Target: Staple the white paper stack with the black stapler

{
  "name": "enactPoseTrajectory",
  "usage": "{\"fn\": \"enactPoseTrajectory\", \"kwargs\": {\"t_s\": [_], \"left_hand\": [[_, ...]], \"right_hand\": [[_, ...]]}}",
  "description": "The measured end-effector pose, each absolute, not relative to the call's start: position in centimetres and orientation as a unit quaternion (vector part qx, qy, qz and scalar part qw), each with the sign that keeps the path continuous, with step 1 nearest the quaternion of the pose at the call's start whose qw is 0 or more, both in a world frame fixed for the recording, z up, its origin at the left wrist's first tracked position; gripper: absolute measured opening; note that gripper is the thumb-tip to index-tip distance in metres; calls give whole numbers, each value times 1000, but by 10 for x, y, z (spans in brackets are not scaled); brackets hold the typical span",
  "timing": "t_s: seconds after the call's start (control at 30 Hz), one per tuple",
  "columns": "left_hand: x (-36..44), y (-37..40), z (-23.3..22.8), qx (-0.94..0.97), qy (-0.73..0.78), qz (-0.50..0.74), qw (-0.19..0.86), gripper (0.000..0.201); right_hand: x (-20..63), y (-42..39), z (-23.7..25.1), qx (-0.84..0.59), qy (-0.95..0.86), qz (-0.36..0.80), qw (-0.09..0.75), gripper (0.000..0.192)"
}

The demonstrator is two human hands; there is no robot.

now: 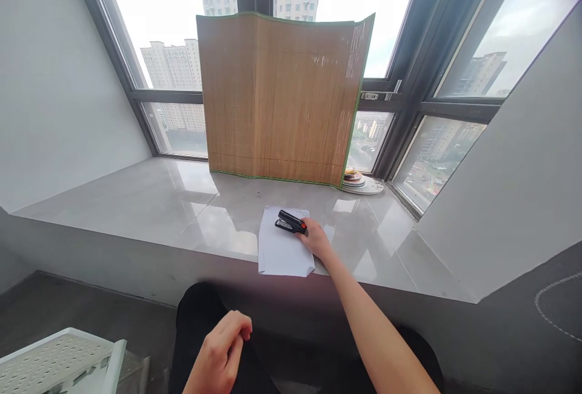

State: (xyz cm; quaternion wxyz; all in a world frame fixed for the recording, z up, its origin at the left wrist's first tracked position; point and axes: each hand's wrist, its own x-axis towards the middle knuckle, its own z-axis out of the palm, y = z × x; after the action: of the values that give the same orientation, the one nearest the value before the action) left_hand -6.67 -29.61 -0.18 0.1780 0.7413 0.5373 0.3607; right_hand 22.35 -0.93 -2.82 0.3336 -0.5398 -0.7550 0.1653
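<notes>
A black stapler [288, 222] with a red-orange patch at its rear end lies over white paper [284, 254], its front pointing left. Around that rear end my right hand [315, 239] is closed, thumb on the near side. The paper rests on the tiled window ledge, and its lower edge reaches past the ledge's front edge with bent corners. Low in the view, over my dark-trousered leg, my left hand [222, 348] is held with its fingers curled in; I see nothing in it, and it is apart from the stapler and paper.
A bamboo mat [277, 100] with green edging stands upright against the window. Stacked round plates or discs [361, 184] sit at its right foot. The glossy ledge [150, 212] drops off in front. A pale perforated plastic rack [54, 360] stands at lower left.
</notes>
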Motion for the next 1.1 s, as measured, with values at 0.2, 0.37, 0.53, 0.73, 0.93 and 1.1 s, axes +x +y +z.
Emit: {"fn": "enactPoseTrajectory", "kwargs": {"t_s": [0.2,0.37,0.53,0.73,0.93,1.1], "left_hand": [[-61,-117,1,737,546,387,92,33],[-64,-28,-13,739,622,251,62,44],[-63,-16,-30,748,633,193,47,46],[-71,-17,-30,743,623,227,94,50],[-69,-19,-26,775,601,181,78,46],[-71,-20,-26,779,600,166,82,48]], "right_hand": [[233,-4,-31,-551,-721,192,374,30],[233,-3,-31,-540,-722,202,382,31],[234,-3,-33,-540,-726,193,380,31],[236,1,-38,-547,-723,191,377,40],[234,-1,-34,-524,-732,205,384,47],[235,-2,-31,-537,-718,212,388,45]]}}
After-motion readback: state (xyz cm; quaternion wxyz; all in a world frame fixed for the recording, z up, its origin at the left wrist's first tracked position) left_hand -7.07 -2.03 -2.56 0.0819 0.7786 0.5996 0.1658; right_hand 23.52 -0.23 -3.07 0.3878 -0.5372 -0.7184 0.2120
